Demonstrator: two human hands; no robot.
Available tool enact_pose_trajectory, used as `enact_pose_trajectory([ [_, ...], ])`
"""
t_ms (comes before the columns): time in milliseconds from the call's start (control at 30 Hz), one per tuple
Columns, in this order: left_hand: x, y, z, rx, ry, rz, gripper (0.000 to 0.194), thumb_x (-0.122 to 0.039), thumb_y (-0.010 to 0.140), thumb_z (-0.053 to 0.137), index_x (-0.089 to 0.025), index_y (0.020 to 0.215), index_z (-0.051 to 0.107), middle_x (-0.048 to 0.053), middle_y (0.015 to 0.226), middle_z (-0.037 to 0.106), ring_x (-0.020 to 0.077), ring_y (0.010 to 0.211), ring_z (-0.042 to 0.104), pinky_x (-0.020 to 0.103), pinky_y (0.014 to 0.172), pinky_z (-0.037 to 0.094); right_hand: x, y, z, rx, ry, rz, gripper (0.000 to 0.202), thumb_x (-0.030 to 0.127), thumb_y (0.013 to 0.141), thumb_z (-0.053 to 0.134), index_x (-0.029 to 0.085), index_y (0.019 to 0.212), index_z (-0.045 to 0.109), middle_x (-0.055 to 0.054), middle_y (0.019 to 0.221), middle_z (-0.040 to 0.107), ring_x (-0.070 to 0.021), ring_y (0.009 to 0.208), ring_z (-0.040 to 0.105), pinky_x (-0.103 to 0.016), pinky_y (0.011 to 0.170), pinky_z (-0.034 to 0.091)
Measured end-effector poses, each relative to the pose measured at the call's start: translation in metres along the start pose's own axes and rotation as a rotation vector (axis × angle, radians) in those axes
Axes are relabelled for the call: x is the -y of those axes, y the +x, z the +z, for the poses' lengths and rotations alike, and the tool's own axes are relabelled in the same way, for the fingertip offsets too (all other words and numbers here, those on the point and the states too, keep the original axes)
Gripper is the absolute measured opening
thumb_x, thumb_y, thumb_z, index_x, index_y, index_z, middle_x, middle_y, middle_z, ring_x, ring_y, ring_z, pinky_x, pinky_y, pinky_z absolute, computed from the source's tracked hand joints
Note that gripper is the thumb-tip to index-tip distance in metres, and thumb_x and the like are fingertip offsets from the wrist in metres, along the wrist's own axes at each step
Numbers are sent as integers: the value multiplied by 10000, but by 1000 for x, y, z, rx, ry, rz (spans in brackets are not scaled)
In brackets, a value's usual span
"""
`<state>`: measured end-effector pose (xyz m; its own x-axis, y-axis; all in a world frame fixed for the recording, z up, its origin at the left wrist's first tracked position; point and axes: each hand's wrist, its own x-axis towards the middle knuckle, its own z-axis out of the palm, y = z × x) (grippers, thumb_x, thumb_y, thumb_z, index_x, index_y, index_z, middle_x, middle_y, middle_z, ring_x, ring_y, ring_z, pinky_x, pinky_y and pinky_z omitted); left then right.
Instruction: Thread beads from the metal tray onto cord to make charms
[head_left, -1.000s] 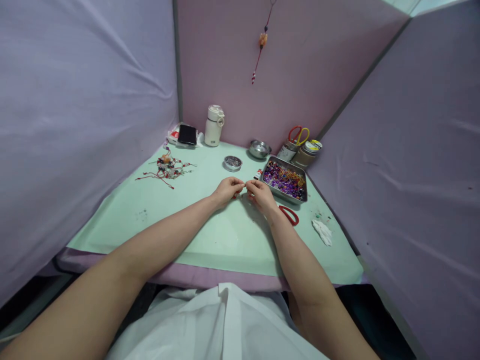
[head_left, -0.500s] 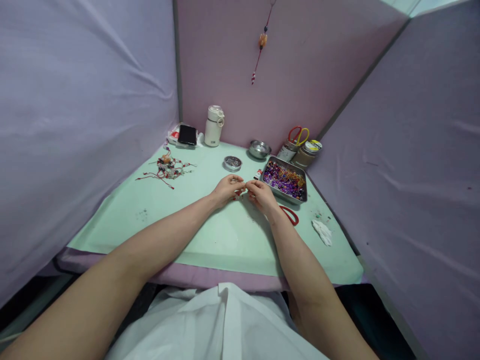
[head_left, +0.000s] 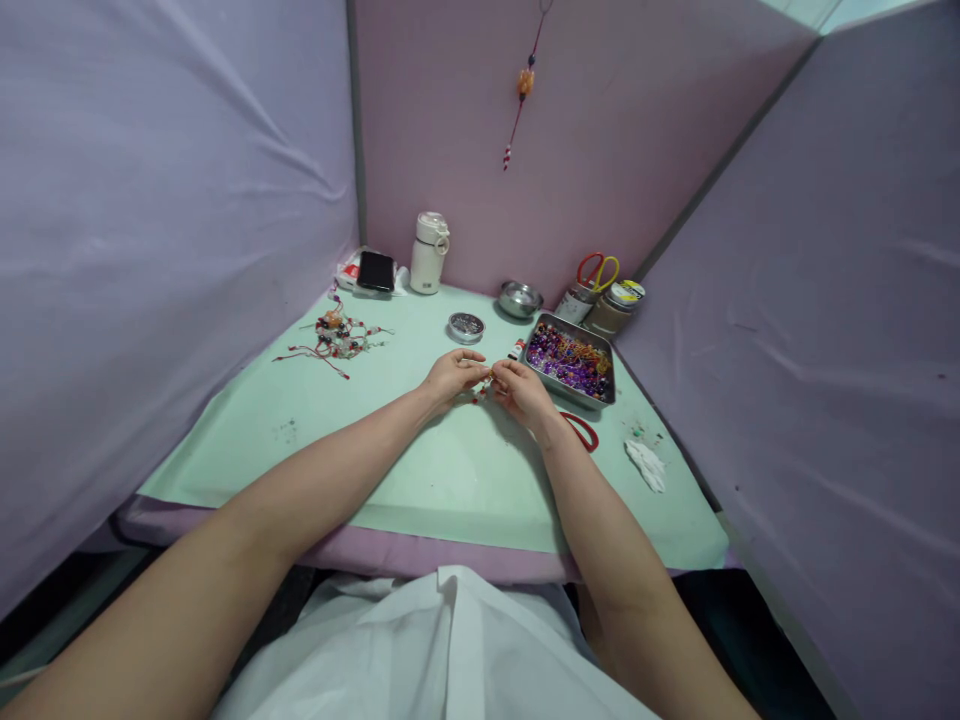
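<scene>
My left hand (head_left: 456, 377) and right hand (head_left: 517, 385) meet near the middle of the pale green table cover (head_left: 450, 480), fingertips just beside each other. On both, I have thumb and forefinger pressed together, pinching a little beaded strand (head_left: 480, 396); its red and pale beads hang just below my fingertips, between the two hands (which bit each one grips is too small to tell). By my right wrist a red handle (head_left: 592, 433) pokes out from under my arm, and just beyond that hand sits the metal tray (head_left: 574, 395), full of mostly purple and orange beads (head_left: 566, 355). Straight ahead of my fingers is a small round container (head_left: 466, 327), with a steel bowl (head_left: 520, 298) behind it to the right. Off to my left, well apart from my hands, lies a tangle of beaded cords (head_left: 341, 335), red ends trailing toward me.
</scene>
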<state>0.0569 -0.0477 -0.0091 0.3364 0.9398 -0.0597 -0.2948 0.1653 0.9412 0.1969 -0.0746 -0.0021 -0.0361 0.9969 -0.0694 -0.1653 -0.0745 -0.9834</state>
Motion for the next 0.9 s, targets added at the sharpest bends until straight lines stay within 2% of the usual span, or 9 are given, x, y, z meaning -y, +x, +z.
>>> enact_pose_trajectory([
  [267,1,-1,1,-13,8,19,302,-175,643,736,-157,864,531,7,673,617,91,603,558,244,603,420,-7,2,2,-42,-130,-99,285,436,661,634,213,728,471,46,607,474,-95,567,435,-225,524,340],
  [533,1,2,1,-53,161,50,291,-178,618,712,-176,851,538,-7,653,618,101,596,548,238,566,401,-13,8,0,-130,-373,-269,222,425,707,580,222,748,497,42,607,473,-109,547,411,-243,517,328],
  [733,2,6,-1,-97,177,89,269,-181,639,683,-178,852,520,-4,688,608,96,597,525,239,573,376,-10,7,-2,-153,-308,-251,272,473,712,584,211,772,542,15,706,527,-121,640,474,-236,544,351],
  [900,7,11,-2,-134,103,150,244,-167,662,651,-182,836,481,-29,693,561,81,594,506,231,608,382,-11,4,0,-53,-384,-228,272,444,682,635,187,768,606,2,707,576,-121,649,490,-243,600,374],
])
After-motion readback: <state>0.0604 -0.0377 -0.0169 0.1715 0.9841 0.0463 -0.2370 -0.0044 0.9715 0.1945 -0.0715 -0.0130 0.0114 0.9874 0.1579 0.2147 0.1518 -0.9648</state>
